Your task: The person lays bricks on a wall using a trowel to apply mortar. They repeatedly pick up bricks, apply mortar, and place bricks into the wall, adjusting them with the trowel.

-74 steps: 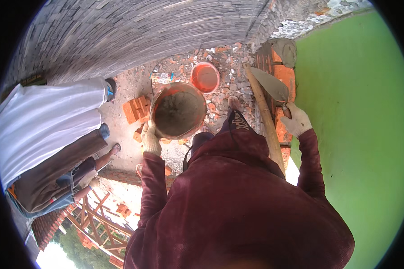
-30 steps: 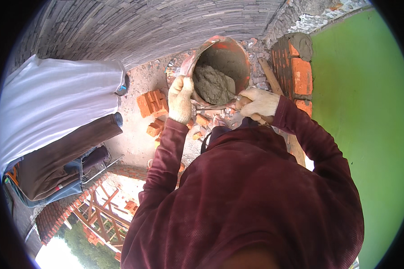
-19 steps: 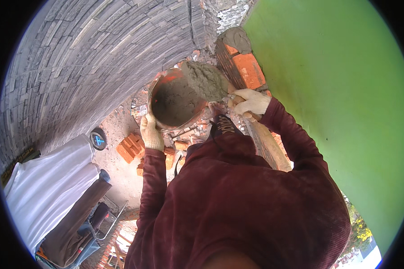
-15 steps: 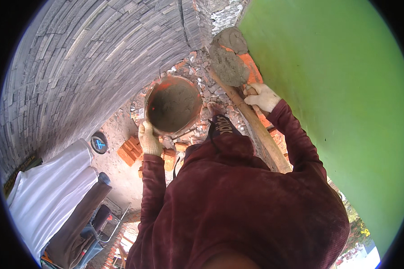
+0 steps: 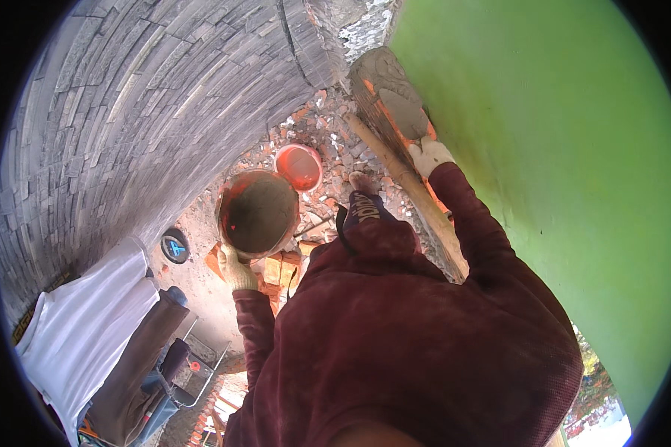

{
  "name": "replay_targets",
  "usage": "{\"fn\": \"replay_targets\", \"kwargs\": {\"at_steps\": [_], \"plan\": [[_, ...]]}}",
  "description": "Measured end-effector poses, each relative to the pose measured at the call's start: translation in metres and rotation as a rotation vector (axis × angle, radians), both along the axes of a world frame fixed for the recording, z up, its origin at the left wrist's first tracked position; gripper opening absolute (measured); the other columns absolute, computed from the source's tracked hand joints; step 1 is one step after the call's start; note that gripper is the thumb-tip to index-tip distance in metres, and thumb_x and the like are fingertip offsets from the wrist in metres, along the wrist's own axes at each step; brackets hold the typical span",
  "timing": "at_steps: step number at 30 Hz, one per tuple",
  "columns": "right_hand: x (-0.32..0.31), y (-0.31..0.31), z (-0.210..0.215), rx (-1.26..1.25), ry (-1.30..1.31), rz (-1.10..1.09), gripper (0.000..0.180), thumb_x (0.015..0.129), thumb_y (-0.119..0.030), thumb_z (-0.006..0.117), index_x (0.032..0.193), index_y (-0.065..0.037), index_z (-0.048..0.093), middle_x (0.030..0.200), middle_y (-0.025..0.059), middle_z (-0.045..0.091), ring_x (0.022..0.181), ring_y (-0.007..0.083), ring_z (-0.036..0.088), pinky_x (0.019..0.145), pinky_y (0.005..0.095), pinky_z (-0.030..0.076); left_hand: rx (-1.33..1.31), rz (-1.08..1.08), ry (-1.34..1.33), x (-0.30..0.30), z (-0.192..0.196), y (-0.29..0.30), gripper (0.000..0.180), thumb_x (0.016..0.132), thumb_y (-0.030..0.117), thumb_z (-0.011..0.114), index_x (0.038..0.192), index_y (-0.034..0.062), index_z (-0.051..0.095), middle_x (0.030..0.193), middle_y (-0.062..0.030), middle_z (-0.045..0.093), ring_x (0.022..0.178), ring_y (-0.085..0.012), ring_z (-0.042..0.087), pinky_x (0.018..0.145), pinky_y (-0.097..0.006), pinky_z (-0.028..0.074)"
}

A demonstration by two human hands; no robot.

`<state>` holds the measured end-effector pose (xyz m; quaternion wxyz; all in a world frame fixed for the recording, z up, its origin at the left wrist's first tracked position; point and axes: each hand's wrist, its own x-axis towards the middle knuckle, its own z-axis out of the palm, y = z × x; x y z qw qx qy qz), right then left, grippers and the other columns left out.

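My left hand [image 5: 237, 270], in a pale knit glove, is closed on the near rim of a round orange tub [image 5: 222, 216] with grey mortar [image 5: 261, 212] in it. At the green wall, my right hand [image 5: 430, 155], also gloved, is closed round the handle of a trowel [image 5: 404, 112]. The trowel's grey blade lies over a row of orange bricks [image 5: 431, 195] along the foot of the wall. Wet mortar [image 5: 376, 65] covers the far end of that row, in the corner.
A smaller red bucket [image 5: 300, 168] stands on broken rubble beyond the tub. A wooden pole [image 5: 402, 175] runs alongside the brick row. Loose bricks [image 5: 282, 268] lie below the tub. Grey stone cladding [image 5: 127, 119] rises on the left, near a white cloth [image 5: 89, 328] and a black round container [image 5: 174, 246].
The tub has moved left and toward me with my left hand, uncovering the red bucket. The trowel blade now shows over the bricks, and my right hand has shifted slightly.
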<state>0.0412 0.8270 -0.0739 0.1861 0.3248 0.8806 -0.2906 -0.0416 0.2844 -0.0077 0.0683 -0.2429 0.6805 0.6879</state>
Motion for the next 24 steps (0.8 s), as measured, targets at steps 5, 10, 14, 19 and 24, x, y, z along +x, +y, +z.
{"fn": "replay_targets", "kwargs": {"at_steps": [5,10,14,19,24], "plan": [[-0.02,0.003,-0.039,0.108,0.069,-0.14,0.047,0.098,-0.039,0.049,0.107,0.003,0.067,0.1,0.0303,0.072,0.098,0.0443,0.071,0.089,0.053,0.054,0.015,0.006,-0.046,0.001,-0.009,-0.028,0.036,0.106,0.029,0.06,0.136,0.0071,0.058,0.134,-0.0111,0.063,0.118,-0.0253,0.064,0.101,-0.04,0.054],[0.015,-0.001,-0.044,-0.471,-0.036,-0.567,0.05,0.097,-0.041,0.046,0.104,0.004,0.065,0.1,0.0254,0.07,0.093,0.0358,0.071,0.085,0.0484,0.053,-0.013,-0.002,-0.054,0.001,0.008,-0.026,0.04,0.105,0.029,0.062,0.137,0.0053,0.058,0.137,-0.0107,0.061,0.122,-0.0262,0.062,0.105,-0.044,0.05],[0.056,0.0,-0.094,-0.333,-0.009,-0.374,0.051,0.096,-0.043,0.046,0.104,0.003,0.066,0.12,0.0278,0.065,0.102,0.0365,0.068,0.09,0.0462,0.051,0.001,-0.002,-0.065,-0.002,-0.008,-0.029,0.037,0.106,0.029,0.06,0.135,0.0057,0.058,0.136,-0.0099,0.062,0.121,-0.0249,0.062,0.104,-0.042,0.051],[0.035,-0.018,-0.057,-0.64,-0.058,-0.68,0.052,0.093,-0.044,0.05,0.115,0.0,0.069,0.082,0.0223,0.072,0.085,0.0355,0.073,0.087,0.046,0.054,-0.012,-0.101,-0.083,-0.013,0.004,-0.019,0.034,0.106,0.031,0.06,0.131,0.0064,0.06,0.127,-0.0073,0.065,0.112,-0.0199,0.064,0.096,-0.037,0.054],[0.121,-0.037,-0.079,-0.087,0.095,-0.518,0.037,0.093,-0.036,0.058,0.091,0.0,0.066,0.071,0.0168,0.066,0.066,0.0335,0.068,0.063,0.0447,0.053,0.013,-0.209,-0.095,-0.018,0.016,0.003,0.032,0.107,0.032,0.059,0.125,0.0056,0.063,0.113,-0.0029,0.068,0.096,-0.0135,0.065,0.081,-0.028,0.054]]}}
